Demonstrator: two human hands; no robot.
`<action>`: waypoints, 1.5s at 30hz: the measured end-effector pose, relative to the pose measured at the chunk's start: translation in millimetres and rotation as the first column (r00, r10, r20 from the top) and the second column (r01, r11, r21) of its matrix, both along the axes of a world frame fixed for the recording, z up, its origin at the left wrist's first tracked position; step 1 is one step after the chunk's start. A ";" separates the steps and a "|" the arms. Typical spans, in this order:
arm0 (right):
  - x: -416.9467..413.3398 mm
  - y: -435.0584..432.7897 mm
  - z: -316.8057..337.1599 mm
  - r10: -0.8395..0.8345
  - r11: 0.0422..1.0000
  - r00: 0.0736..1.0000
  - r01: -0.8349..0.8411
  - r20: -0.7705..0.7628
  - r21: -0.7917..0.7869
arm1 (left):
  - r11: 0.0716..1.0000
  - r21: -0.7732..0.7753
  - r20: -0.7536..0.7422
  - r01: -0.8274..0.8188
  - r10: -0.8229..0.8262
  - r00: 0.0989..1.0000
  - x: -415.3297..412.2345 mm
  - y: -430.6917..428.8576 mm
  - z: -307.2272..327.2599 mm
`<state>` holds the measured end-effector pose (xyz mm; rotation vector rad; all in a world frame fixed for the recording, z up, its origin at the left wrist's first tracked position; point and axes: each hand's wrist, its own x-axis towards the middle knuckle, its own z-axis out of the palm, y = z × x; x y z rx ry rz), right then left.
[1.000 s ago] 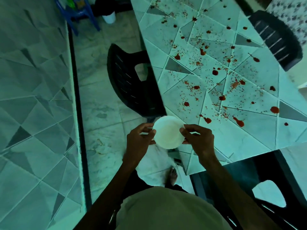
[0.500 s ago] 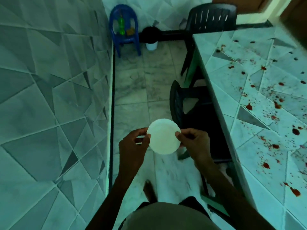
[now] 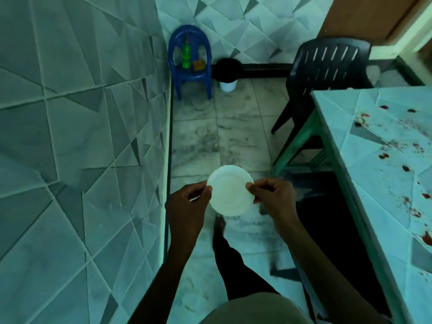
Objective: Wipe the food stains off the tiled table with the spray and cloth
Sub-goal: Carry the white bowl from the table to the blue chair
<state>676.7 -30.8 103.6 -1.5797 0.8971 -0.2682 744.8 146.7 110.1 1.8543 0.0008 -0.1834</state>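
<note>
**A:** What's where?

**B:** The tiled surface (image 3: 339,115) is at the right, its red stains (image 3: 383,156) unwiped. A small blue chair (image 3: 194,77) stands in the far corner. The left hand (image 3: 187,202) and the right hand (image 3: 273,197) each pinch the rim of a white plate (image 3: 230,190).

**A:** And the tools?

**B:** They're on that chair's seat. The green bottle (image 3: 186,57) is likely the spray. I'd judge it light and stiff, best gripped round the neck. Beside it is a brownish cloth (image 3: 198,65), which looks soft, so pinch it anywhere

White plate (image 3: 230,190); blue chair (image 3: 190,74) bearing a green bottle (image 3: 186,56); dark slatted chair (image 3: 327,64); pale tiled table (image 3: 350,108) patterned with grey triangles and spattered with red stains (image 3: 384,156); grey wall (image 3: 70,113) of triangular tiles; brown door (image 3: 362,15).
</note>
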 end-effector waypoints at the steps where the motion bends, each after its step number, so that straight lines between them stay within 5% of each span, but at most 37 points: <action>1: 25.9 -6.4 0.3 0.006 1.000 1.000 -0.006 0.000 -0.001 | 1.000 -0.013 -0.018 -0.011 0.010 1.000 25.1 -6.8 1.9; 9: 236.2 -75.7 10.2 0.101 0.977 0.994 -0.105 -0.031 -0.187 | 0.996 -0.030 -0.112 -0.083 0.079 0.991 233.9 -70.6 19.1; 22: 599.7 -197.8 3.4 0.127 0.916 0.983 -0.168 -0.134 -0.364 | 0.999 0.015 -0.044 -0.043 0.044 0.998 603.2 -190.6 -6.6; 34: 904.1 -303.1 -17.3 0.118 0.975 0.984 -0.140 -0.131 -0.174 | 0.998 0.031 -0.072 -0.063 0.065 0.995 915.0 -305.3 -23.7; 45: 1167.7 -445.6 -170.6 0.232 0.971 0.938 -0.205 -0.260 0.127 | 0.990 0.023 -0.355 -0.140 0.139 0.925 1163.9 -432.7 -171.9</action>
